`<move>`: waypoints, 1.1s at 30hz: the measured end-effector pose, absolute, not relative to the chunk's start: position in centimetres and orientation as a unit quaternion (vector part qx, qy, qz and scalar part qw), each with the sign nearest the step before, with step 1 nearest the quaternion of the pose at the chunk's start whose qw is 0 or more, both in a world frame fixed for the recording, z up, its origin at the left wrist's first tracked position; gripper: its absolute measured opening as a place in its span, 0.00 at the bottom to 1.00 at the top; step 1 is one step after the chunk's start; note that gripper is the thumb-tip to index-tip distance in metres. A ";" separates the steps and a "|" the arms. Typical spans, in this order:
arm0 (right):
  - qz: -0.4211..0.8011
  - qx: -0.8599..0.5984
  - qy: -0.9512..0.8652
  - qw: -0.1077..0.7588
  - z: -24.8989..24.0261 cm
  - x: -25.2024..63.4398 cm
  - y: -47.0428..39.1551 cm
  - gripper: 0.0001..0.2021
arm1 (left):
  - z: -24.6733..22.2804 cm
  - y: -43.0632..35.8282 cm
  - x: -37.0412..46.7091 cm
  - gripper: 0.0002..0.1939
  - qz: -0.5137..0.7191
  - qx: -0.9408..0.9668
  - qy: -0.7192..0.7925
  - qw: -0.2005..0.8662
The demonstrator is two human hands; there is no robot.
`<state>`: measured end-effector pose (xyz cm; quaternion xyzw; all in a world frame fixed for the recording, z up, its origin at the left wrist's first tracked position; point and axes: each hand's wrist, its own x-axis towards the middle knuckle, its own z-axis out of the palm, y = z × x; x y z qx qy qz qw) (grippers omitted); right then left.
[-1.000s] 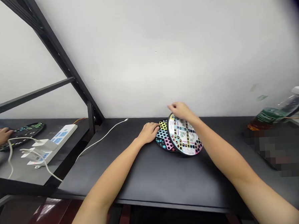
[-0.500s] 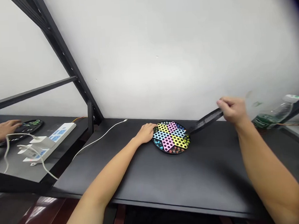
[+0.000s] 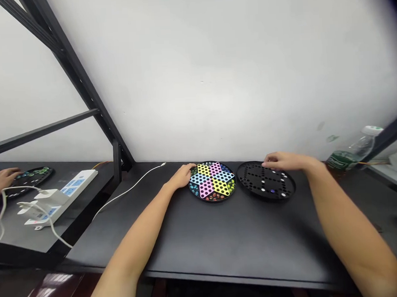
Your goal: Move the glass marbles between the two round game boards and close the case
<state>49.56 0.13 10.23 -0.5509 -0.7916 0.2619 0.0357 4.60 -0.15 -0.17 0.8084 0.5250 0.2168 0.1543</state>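
A round Chinese checkers board (image 3: 205, 180) with a pink, yellow and blue star lies flat on the dark table. Small coloured pieces fill the black tray around its star. My left hand (image 3: 181, 176) is closed at the left rim of this board. To the right lies a black round board (image 3: 253, 181) dotted with holes, a few white pieces and one purple piece. Over its far side is my right hand (image 3: 279, 160), thumb and fingers drawn together. Whatever is between those fingers, if anything, is too small to make out.
A bottle with a green label (image 3: 341, 159) stands at the right by the wall. A white cable (image 3: 129, 186) runs along the table's left. On the neighbouring table are a white power strip (image 3: 74, 190), another person's hand (image 3: 2, 178) and another round board (image 3: 36, 176).
My right hand has lowered the black board from a tilted hold onto the table, right of the star board. It no longer grips the raised edge. My left hand keeps its place.
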 end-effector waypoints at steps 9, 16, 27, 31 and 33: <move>0.201 -0.581 -0.785 -0.073 4.0 46.1 2.6 0.22 | -0.4 -0.4 4.9 0.25 0.221 0.819 0.511 0.137; 0.103 -0.603 -0.791 -0.025 5.2 44.7 1.4 0.23 | -0.2 -1.4 6.6 0.28 0.217 0.824 0.514 0.099; -0.043 -0.452 -0.891 -0.020 6.0 30.9 -11.1 0.20 | 1.2 -2.7 8.4 0.28 0.171 0.849 0.498 0.043; -0.047 -0.465 -0.884 -0.016 5.3 31.4 -10.8 0.21 | 2.2 -3.7 9.4 0.19 0.131 0.845 0.518 -0.032; -0.034 -0.464 -0.885 -0.019 5.3 32.1 -10.2 0.20 | 2.4 -4.2 9.9 0.15 0.111 0.840 0.526 -0.069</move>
